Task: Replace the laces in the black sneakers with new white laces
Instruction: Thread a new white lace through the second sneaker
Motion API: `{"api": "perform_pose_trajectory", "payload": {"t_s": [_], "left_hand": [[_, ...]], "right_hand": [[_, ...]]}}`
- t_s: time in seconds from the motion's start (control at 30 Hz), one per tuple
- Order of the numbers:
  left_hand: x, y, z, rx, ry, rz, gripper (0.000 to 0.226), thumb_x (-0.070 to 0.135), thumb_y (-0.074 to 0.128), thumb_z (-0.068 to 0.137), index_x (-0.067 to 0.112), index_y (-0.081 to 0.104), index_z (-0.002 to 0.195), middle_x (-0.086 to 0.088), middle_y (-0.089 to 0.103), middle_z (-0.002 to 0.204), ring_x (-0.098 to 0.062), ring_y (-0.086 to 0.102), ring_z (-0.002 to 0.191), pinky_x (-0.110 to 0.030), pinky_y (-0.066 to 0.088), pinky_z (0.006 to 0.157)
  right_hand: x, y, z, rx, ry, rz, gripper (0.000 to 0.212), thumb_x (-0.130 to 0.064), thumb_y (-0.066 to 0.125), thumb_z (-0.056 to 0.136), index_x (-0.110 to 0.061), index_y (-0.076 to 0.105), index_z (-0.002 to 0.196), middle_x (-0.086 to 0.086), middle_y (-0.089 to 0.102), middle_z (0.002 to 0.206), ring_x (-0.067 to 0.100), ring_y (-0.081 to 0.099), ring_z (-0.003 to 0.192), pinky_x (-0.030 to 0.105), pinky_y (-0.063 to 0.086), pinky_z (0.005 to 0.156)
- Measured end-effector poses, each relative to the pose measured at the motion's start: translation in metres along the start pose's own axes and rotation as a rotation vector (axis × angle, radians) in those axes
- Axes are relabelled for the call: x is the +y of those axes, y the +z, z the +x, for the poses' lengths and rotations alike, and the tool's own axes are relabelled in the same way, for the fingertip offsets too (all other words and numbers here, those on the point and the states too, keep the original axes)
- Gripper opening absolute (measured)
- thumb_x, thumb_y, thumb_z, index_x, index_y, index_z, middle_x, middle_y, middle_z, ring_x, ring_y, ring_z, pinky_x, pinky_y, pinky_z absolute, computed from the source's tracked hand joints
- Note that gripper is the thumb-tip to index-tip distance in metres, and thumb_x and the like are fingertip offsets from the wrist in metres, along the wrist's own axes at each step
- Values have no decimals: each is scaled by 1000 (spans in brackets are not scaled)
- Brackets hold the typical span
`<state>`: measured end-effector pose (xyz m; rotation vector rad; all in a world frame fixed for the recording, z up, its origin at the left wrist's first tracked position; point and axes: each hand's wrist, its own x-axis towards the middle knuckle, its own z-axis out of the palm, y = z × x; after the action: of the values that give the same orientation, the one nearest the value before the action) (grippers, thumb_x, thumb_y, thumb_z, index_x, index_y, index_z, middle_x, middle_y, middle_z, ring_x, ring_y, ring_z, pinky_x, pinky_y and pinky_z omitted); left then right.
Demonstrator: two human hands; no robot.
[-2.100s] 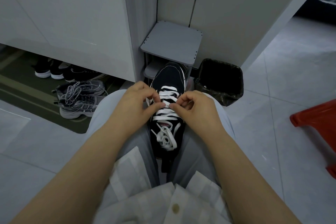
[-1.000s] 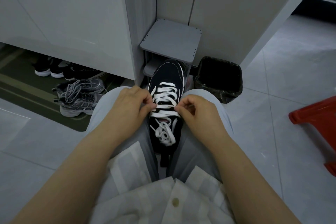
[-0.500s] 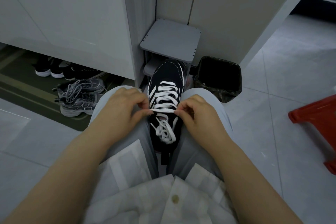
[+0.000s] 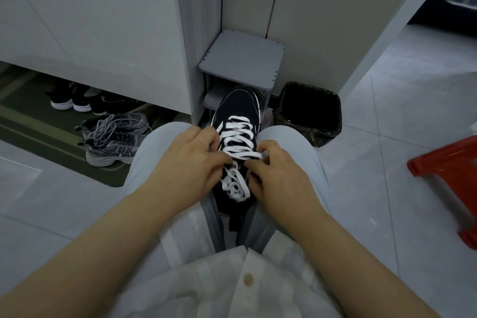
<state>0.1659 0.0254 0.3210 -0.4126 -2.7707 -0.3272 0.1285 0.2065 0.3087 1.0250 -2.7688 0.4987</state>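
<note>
We have the black fabric sneaker with white piping (image 4: 240, 106) wedged between our knees in pale grey trousers (image 4: 160, 142), with its toe towards the small grey shelf unit (image 4: 242, 59). The flat white lace (image 4: 238, 137) crosses its eyelets, and the loose ends lie heaped on the tongue. Our left hand (image 4: 191, 160) and right hand (image 4: 278, 175), fingers curled, each pinch one end of the nearest lace row.

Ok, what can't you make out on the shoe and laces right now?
Head view, top eyelets of the black sneaker: covered by the left hand and right hand.
Left fingertips' hold on the white lace: motion-blurred.
Sneaker heel: hidden between the legs.
Lace tips: lost in the loose tangle, too small.
Black shoes under the cabinet: dim, half hidden.
</note>
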Motion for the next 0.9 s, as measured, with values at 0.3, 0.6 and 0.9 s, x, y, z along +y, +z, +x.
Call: {"api": "perform_pose_trajectory", "payload": {"t_s": [0.3,0.6,0.9], "left_hand": [[8,7,9,-46,43,390,9,18,70,63,15,61,61,-7,51,77,-24,32,74,-34,24,66],[22,17,-7,-69,-21,273,20,28,54,72,20,63,55,1,54,66,-19,39,73,-30,25,67],[34,19,-21,-84,-87,173,32,32,41,78,25,64,57,8,55,59,-16,53,60,-28,26,67]], "right_hand": [[-4,0,13,42,21,-126,18,-10,81,55,-14,64,58,9,57,81,23,50,56,24,29,51],[-10,12,-14,66,69,21,15,-9,75,62,-17,64,56,-1,49,57,14,43,42,22,26,48],[-9,17,-14,-78,175,248,18,-17,55,78,-11,67,65,5,57,63,20,56,53,30,38,59]]}}
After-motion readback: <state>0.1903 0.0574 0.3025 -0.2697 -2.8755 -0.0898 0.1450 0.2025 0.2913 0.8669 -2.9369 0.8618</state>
